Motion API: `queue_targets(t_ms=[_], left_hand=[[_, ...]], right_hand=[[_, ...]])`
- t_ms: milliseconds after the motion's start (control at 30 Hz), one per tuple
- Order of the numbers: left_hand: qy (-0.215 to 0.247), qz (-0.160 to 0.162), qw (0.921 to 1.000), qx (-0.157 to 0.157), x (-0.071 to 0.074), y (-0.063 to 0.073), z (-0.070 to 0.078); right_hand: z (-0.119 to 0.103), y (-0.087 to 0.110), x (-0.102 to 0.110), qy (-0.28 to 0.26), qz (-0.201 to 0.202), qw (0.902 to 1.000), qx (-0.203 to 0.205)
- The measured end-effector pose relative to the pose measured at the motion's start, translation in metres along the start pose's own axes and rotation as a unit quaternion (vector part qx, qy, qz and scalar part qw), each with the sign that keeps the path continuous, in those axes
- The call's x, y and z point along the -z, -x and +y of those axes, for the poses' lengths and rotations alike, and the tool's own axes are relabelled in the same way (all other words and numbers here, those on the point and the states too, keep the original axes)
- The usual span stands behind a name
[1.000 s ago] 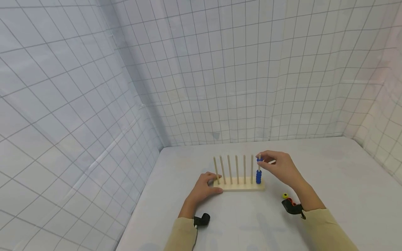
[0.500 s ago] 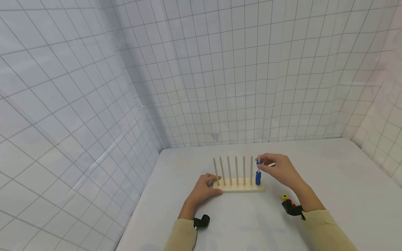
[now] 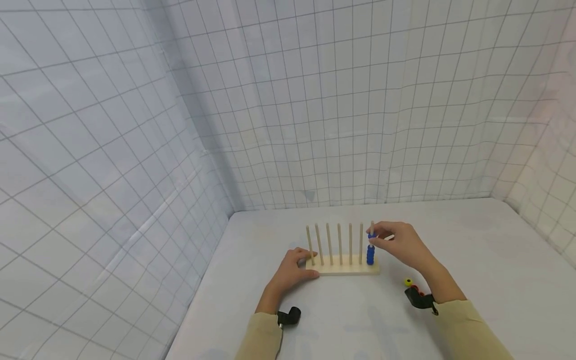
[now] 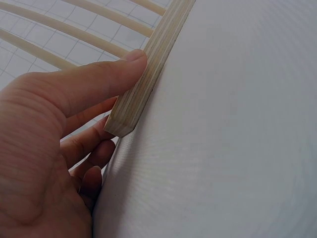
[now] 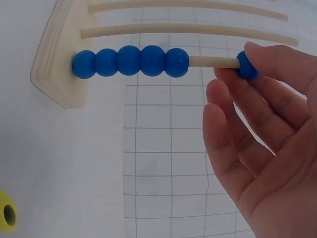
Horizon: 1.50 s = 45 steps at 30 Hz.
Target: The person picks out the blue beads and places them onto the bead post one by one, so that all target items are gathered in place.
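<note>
A light wooden base (image 3: 342,270) with a row of several upright pegs stands on the table. My left hand (image 3: 290,270) grips its left end, thumb on the front edge and fingers behind; the left wrist view shows the thumb pressing the layered edge (image 4: 148,84). Several blue beads (image 5: 129,60) are stacked at the bottom of the rightmost peg. My right hand (image 3: 398,242) pinches another blue bead (image 5: 247,66) between thumb and finger, threaded on the upper part of that same peg. Bare peg (image 5: 213,62) shows between this bead and the stack.
A yellow bead (image 3: 408,282) lies on the white table (image 3: 342,310) right of the base, with red beads (image 3: 415,288) beside it, partly hidden by the right wrist camera (image 3: 419,299). Grid-patterned sheets (image 3: 324,125) hang behind and at both sides.
My right hand has slid the pinched blue bead a little way down the rightmost peg. The left hand keeps its grip on the base.
</note>
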<state>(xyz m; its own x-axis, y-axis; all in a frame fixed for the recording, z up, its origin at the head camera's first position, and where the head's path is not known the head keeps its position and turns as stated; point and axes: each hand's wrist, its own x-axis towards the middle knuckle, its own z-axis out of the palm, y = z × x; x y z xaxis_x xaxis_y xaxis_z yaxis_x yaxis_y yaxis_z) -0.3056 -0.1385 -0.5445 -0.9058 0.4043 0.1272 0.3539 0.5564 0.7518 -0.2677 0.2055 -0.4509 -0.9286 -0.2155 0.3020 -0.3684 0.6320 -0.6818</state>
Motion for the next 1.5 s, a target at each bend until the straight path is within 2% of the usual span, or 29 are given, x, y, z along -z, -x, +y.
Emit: queue_targets(t_ms=[500,1200,1500], left_hand=[[0.007,0.001,1.0,-0.005,0.001,-0.003,0.0],[0.012,-0.002,0.9999,-0.005,0.002,0.001,0.003],[0.008,-0.003,1.0,-0.003,0.002,0.002,0.003]], right_hand=[[0.004,-0.003,0.0,0.011,-0.011,0.9999,0.0],[0.007,0.0,-0.004,0.019,-0.044,0.9986,-0.023],[0.01,0.0,-0.007,0.026,-0.051,0.9982,-0.017]])
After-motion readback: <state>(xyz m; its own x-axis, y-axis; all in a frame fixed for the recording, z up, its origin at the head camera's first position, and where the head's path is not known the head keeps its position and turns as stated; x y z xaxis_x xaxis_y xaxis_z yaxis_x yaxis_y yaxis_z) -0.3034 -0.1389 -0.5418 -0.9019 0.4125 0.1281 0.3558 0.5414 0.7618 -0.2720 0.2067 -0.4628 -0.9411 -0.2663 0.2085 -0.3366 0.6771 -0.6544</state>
